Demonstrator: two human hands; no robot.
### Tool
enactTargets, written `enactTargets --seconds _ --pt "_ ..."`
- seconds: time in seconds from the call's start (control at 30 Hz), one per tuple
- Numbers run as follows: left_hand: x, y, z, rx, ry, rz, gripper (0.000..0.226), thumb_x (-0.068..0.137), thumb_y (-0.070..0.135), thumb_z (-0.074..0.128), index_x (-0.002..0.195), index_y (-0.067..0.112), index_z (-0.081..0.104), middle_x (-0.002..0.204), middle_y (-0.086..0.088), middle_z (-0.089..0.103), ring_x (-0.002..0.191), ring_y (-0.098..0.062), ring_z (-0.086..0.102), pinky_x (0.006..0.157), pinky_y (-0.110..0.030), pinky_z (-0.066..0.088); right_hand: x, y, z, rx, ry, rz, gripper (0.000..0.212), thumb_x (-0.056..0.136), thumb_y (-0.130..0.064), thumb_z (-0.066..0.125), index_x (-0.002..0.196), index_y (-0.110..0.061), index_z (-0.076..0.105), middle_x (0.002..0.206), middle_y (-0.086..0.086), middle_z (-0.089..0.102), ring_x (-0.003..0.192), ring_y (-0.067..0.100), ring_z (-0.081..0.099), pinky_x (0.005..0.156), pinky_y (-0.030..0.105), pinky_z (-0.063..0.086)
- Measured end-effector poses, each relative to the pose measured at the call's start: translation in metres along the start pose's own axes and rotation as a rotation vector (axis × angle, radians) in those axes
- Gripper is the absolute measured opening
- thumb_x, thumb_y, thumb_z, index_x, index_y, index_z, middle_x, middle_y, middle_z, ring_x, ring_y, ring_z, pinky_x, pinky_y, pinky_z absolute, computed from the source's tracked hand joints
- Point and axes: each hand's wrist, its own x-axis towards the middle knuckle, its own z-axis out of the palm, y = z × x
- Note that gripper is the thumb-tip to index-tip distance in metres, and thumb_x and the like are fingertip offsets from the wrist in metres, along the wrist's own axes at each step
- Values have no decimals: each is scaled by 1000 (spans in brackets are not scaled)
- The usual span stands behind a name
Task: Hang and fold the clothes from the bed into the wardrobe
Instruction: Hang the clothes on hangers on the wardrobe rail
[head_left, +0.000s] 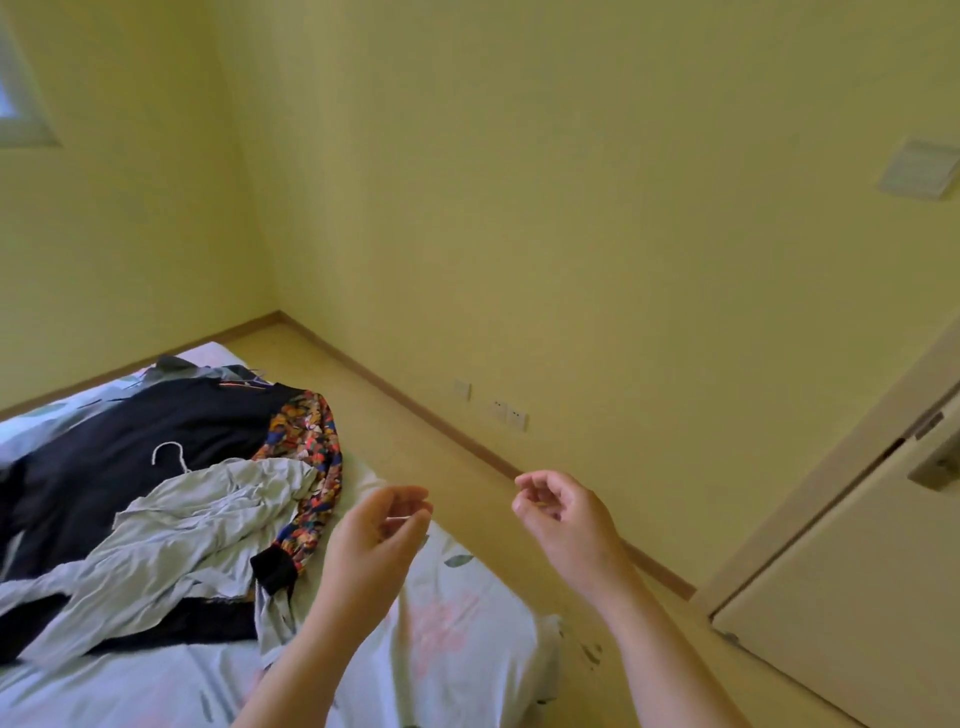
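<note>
The bed (457, 613) lies low, almost at the level of the pale wooden floor (415, 441), and it has a white sheet with faint prints of leaves and pink flowers. The clothes are heaped on its left part, from the middle up to the far edge. A large black garment (130, 441) is spread widest. Over it lies a light grey shirt (197, 530), crumpled, with the hook of a white hanger (169, 454) showing at its collar. A flower-patterned sleeve (317, 441) with a black cuff (272, 566) runs along the right side of the heap, near the right edge of the bed. A grey garment (208, 370) shows at the far edge.

Both hands are raised above the right edge of the bed and touch no clothes. The left hand (374, 545) has its fingers curled toward the thumb; a thin pale line shows there, and I cannot tell whether it holds something. The right hand (563, 519) is loosely curled and holds nothing.

The walls (571, 208) are yellow, with a brown baseboard (415, 410) and sockets (506, 413) low on the right wall. A pale door (857, 597) with a handle (935, 470) is at the right, and part of a window (18, 98) at the upper left.
</note>
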Motion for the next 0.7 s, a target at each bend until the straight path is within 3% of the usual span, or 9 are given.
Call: enactTargets --seconds 0.13,0.23,0.33,0.57,0.7 --pt "37 14 52 -19 62 -10 18 90 5 63 101 18 68 96 -2 72 89 -17 69 77 -23 55 59 15 -33 -16 -93 -11 10 92 -19 64 98 -27 64 92 -8 67 82 7 61 69 10 46" --pt "64 28 96 -14 73 -9 18 90 5 63 103 17 67 95 2 72 86 -7 68 67 -10 51 100 23 -66 -36 -125 -26 9 92 -22 64 98 -29 64 91 -10 68 74 -4 59 65 9 46" --pt "84 35 131 -24 125 4 18 90 6 63 102 18 68 93 3 73 83 -4 68 65 -9 49 136 30 -93 -47 -152 -58 9 91 -20 65 96 -28 64 91 -7 68 67 -8 55 63 8 45" --pt "117 37 158 -2 170 0 19 90 7 65 100 23 68 91 6 73 84 -2 69 65 -8 49 184 43 -120 -11 -171 -54 11 91 -17 66 97 -25 65 92 -5 69 72 0 59 66 10 47" --pt "137 35 168 -12 155 -13 18 89 7 65 100 21 69 91 5 73 85 -6 69 70 -15 53 197 44 -127 -21 -162 -54 10 91 -18 65 99 -25 65 95 -4 70 83 12 63 70 13 50"
